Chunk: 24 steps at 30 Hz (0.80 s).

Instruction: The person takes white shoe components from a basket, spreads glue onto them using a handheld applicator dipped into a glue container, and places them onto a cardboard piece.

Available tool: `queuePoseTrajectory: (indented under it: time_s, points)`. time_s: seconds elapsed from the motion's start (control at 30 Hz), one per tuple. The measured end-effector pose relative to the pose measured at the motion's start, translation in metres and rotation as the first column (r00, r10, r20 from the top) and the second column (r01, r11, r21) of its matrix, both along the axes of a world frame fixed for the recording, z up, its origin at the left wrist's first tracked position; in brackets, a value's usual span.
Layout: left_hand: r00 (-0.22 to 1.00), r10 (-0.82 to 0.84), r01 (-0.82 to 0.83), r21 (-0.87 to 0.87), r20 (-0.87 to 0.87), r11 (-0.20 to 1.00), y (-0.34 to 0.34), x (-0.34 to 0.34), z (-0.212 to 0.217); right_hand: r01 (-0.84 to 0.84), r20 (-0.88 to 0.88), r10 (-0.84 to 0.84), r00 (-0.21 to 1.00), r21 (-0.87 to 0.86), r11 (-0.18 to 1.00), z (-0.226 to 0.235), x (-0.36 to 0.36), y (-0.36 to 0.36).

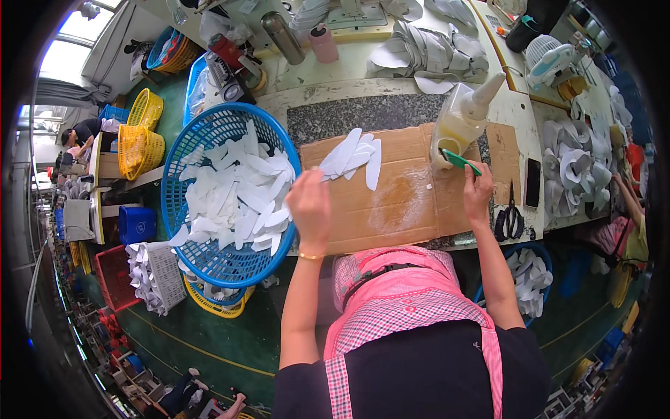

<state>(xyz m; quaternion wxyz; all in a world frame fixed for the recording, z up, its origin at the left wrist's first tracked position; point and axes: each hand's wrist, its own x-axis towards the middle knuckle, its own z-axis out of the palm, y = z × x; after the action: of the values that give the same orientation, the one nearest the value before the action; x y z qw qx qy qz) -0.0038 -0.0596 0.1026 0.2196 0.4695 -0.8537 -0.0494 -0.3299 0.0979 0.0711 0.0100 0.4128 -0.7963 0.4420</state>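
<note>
The left hand (309, 202) lies on the cardboard sheet (391, 192), its fingers closed on the near ends of a fan of white pieces (352, 155) spread on the cardboard. The right hand (477, 187) is closed around a green brush (460, 161), and the brush tip sits at the mouth of a plastic glue bottle (460, 119) standing at the far right corner of the cardboard.

To do this step well, I think the brush should take only little glue and be wiped at the mouth, so nothing drips on the cardboard. The left hand should keep the fan flat and stepped, so each piece shows one free edge.

Both forearms come up from the lower edge, the left bent inward, the right nearly straight. A blue basket (183, 209) full of the same white pieces stands just left of the cardboard, at the tabletop (335, 115) edge
</note>
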Motion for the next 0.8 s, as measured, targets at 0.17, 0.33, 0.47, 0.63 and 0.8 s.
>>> queuePoseTrajectory:
  time_s: [0.17, 0.33, 0.47, 0.63, 0.8]
  points:
    - [0.993, -0.105, 0.101, -0.079, -0.05, 0.992, -0.03, -0.038, -0.078, 0.004, 0.03, -0.003, 1.0, -0.042, 0.999, 0.0, 0.005, -0.003]
    - [0.942, -0.327, 0.322, 0.072, 0.079, 0.944, 0.0, -0.024, -0.063, 0.148, 0.2, -0.125, 0.972, -0.107, 0.983, -0.007, 0.015, 0.01]
    - [0.816, -0.575, 0.569, 0.098, 0.052, 0.816, 0.06, -0.022, -0.072, -0.157, 0.197, 0.156, 0.968, -0.011, 0.988, -0.019, 0.065, 0.004]
    - [0.79, -0.613, 0.608, 0.109, 0.009, 0.786, 0.084, -0.019, -0.088, -0.587, 0.098, 0.579, 0.809, 0.147, 0.796, -0.03, 0.081, 0.005]
    - [0.804, -0.574, 0.587, 0.05, -0.158, 0.808, 0.086, -0.012, -0.096, -0.474, -0.218, 0.505, 0.835, 0.182, 0.862, -0.036, 0.078, -0.005]
